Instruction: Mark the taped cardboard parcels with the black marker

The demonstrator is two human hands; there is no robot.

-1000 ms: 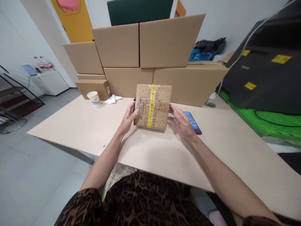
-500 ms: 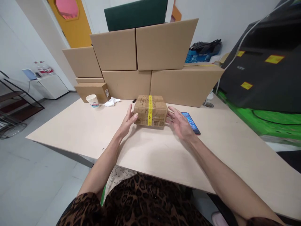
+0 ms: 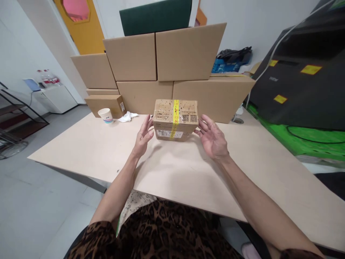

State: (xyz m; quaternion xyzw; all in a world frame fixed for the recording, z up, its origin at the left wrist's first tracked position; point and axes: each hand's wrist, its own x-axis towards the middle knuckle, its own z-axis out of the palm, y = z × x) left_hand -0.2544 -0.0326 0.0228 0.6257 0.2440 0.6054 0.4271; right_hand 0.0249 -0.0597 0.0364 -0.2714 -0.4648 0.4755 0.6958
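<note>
A small cardboard parcel with a yellow tape stripe and clear tape hangs just above the beige table, casting a shadow under it. Its label side with barcodes faces me. My left hand presses against its left end, fingers stretched upward. On the other end sits my right hand, palm turned inward and fingers spread. The parcel is held between the two hands.
A wall of large cardboard cartons stands behind the parcel. A paper cup, a crumpled tissue and a small flat box lie at the back left. A black machine on a green mat fills the right.
The parcel went from tilted up with its top toward me, to lying flat on the table, to raised and turned with its label side facing me. Both hands stayed at its ends.
</note>
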